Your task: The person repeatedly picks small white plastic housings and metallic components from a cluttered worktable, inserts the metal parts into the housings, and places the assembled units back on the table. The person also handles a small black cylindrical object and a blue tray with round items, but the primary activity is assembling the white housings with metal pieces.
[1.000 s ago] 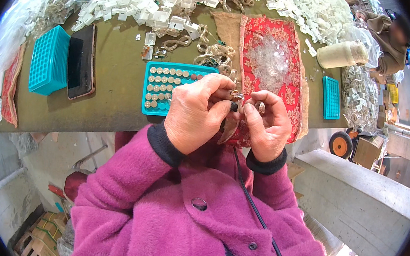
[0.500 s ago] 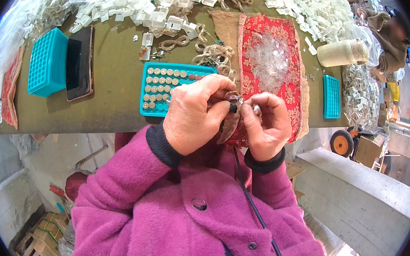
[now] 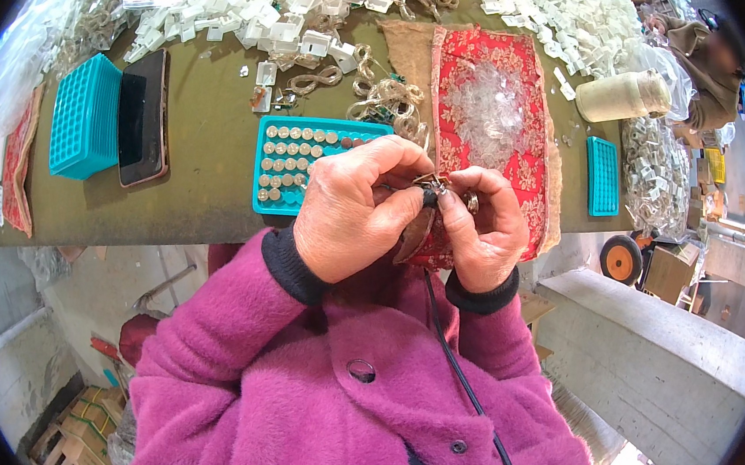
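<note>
Olive tabletop (image 3: 213,180), red cloth (image 3: 537,165) near hands (image 3: 349,212); grey ledge (image 3: 656,332) lower right.

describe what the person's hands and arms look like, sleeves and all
Both the left hand and the right hand are ungloved. The arms are covered by fuzzy magenta sleeves, each ending in a black cuff at the wrist. The sleeves match the coat, which has a round button; a thin black cable runs down its front.

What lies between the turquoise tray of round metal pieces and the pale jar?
In the head view, coiled cords and a red floral cloth bearing clear pieces lie between them.
</note>
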Demonstrator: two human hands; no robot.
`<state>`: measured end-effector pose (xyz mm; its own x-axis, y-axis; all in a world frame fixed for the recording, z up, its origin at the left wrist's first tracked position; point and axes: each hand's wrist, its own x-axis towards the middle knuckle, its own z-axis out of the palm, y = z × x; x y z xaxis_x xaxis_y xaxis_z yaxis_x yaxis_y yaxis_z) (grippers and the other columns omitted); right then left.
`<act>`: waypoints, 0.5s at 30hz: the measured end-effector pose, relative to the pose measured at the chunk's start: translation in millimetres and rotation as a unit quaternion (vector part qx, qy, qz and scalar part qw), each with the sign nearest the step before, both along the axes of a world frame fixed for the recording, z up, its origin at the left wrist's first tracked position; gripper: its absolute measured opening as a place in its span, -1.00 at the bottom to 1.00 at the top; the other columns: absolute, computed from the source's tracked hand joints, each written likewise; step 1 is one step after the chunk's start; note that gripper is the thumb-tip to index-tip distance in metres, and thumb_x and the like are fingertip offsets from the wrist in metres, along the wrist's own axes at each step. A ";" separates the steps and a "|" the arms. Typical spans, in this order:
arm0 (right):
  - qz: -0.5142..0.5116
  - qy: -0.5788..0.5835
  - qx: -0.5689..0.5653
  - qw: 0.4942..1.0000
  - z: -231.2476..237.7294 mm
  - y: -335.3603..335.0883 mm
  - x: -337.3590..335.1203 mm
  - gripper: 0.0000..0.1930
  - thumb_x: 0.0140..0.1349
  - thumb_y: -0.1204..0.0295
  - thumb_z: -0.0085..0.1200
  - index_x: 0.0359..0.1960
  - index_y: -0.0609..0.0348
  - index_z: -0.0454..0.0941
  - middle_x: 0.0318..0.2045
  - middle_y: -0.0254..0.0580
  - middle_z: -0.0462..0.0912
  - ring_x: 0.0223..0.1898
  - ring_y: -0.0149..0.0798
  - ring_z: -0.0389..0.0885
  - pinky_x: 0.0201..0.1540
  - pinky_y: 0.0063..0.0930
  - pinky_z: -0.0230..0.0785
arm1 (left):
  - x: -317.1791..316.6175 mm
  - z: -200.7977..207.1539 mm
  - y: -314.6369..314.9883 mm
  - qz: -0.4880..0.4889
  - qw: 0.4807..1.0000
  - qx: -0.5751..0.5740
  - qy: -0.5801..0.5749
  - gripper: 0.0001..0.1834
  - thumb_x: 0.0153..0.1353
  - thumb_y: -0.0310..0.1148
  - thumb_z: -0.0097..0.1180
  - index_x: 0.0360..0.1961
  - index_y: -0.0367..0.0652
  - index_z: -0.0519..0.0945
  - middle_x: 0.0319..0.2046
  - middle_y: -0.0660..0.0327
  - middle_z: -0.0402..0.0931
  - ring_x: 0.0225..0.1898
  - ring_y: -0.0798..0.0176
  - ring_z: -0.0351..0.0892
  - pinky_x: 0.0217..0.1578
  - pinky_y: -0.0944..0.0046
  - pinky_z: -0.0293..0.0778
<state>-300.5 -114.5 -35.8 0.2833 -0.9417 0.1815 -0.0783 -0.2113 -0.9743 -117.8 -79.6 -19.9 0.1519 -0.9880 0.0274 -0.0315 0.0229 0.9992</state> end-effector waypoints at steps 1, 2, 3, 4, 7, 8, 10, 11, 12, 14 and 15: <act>-0.003 0.000 0.009 1.000 0.3 0.4 -0.2 -0.75 0.30 0.69 0.27 -0.01 0.29 0.60 -0.16 -0.30 0.61 -0.13 -0.44 0.61 -0.04 -0.54 0.48 | 0.5 0.1 0.3 -0.004 1.000 0.009 0.000 -0.77 0.17 -0.65 0.27 -0.11 -0.32 0.68 -0.24 0.08 0.72 -0.20 0.26 0.77 -0.16 0.29 0.68; -0.004 0.004 0.017 1.000 0.4 0.9 -0.5 -0.76 0.30 0.69 0.27 -0.02 0.28 0.61 -0.17 -0.30 0.62 -0.14 -0.44 0.62 -0.05 -0.55 0.48 | 1.1 0.2 0.7 -0.016 0.999 0.031 -0.001 -0.76 0.20 -0.68 0.28 -0.09 -0.33 0.67 -0.17 0.13 0.72 -0.14 0.33 0.73 -0.10 0.32 0.68; -0.011 0.014 0.009 1.000 0.1 1.1 -1.1 -0.77 0.29 0.69 0.28 -0.04 0.27 0.62 -0.18 -0.30 0.63 -0.16 -0.44 0.62 -0.07 -0.54 0.48 | 1.8 0.4 1.4 -0.023 0.998 0.056 -0.001 -0.75 0.24 -0.71 0.29 -0.06 -0.34 0.67 -0.11 0.18 0.71 -0.07 0.40 0.70 -0.05 0.36 0.67; -0.016 0.028 0.000 0.999 -0.4 1.2 -1.8 -0.78 0.29 0.68 0.29 -0.05 0.26 0.62 -0.19 -0.30 0.64 -0.18 -0.45 0.62 -0.09 -0.54 0.49 | 2.4 0.5 2.0 -0.026 0.998 0.048 0.000 -0.76 0.23 -0.71 0.29 -0.07 -0.34 0.67 -0.08 0.16 0.70 -0.05 0.39 0.69 -0.03 0.35 0.67; -0.028 0.055 -0.030 0.998 -3.7 -0.3 -4.0 -0.80 0.28 0.67 0.31 -0.10 0.23 0.64 -0.21 -0.28 0.67 -0.22 -0.44 0.63 -0.14 -0.53 0.49 | 3.9 -0.4 3.2 -0.026 0.999 0.029 -0.007 -0.77 0.22 -0.71 0.28 -0.08 -0.36 0.67 -0.01 0.11 0.68 0.01 0.35 0.68 0.00 0.33 0.66; -0.031 0.061 -0.050 0.996 -5.0 -1.1 -4.6 -0.81 0.27 0.67 0.31 -0.11 0.23 0.64 -0.22 -0.27 0.67 -0.24 -0.44 0.63 -0.15 -0.53 0.49 | 3.9 -1.2 3.1 -0.027 0.999 0.018 -0.017 -0.77 0.22 -0.71 0.28 -0.09 -0.37 0.67 0.01 0.09 0.67 0.03 0.34 0.68 0.01 0.33 0.66; -0.017 0.070 -0.094 0.993 -7.6 -3.5 -4.9 -0.81 0.27 0.66 0.32 -0.12 0.23 0.64 -0.21 -0.25 0.68 -0.23 -0.43 0.63 -0.15 -0.52 0.49 | 2.9 -3.5 1.7 -0.011 0.999 -0.021 -0.033 -0.79 0.17 -0.67 0.27 -0.13 -0.36 0.68 -0.05 0.06 0.69 -0.04 0.25 0.71 -0.03 0.29 0.66; -0.014 0.076 -0.124 0.989 -8.4 -3.9 -4.6 -0.81 0.27 0.65 0.32 -0.12 0.23 0.64 -0.21 -0.24 0.68 -0.23 -0.42 0.63 -0.15 -0.52 0.49 | 1.6 -5.2 -0.3 0.007 0.998 -0.048 -0.039 -0.80 0.13 -0.64 0.27 -0.17 -0.35 0.69 -0.14 0.03 0.71 -0.12 0.16 0.75 -0.09 0.25 0.67; -0.009 0.068 -0.122 0.990 -8.6 -3.9 -4.2 -0.82 0.27 0.65 0.32 -0.13 0.23 0.63 -0.21 -0.23 0.68 -0.23 -0.42 0.63 -0.16 -0.51 0.49 | 0.4 -6.4 -1.4 0.020 0.997 -0.063 -0.047 -0.80 0.10 -0.60 0.27 -0.21 -0.33 0.70 -0.22 0.01 0.73 -0.20 0.07 0.79 -0.15 0.21 0.68; -0.009 0.053 -0.125 0.991 -7.5 -2.8 -3.0 -0.83 0.28 0.64 0.32 -0.14 0.23 0.63 -0.21 -0.23 0.68 -0.22 -0.41 0.63 -0.17 -0.51 0.49 | -1.5 -7.5 -1.8 0.021 0.998 -0.058 -0.031 -0.79 0.09 -0.60 0.27 -0.20 -0.32 0.70 -0.24 0.01 0.72 -0.22 0.04 0.78 -0.16 0.19 0.67; -0.009 0.053 -0.108 0.993 -5.9 -2.0 -2.8 -0.84 0.29 0.64 0.31 -0.14 0.24 0.62 -0.21 -0.24 0.67 -0.22 -0.41 0.63 -0.16 -0.51 0.49 | -2.4 -7.5 -1.7 0.021 0.999 -0.044 -0.023 -0.79 0.09 -0.60 0.27 -0.20 -0.32 0.69 -0.25 0.01 0.71 -0.22 0.03 0.77 -0.16 0.18 0.66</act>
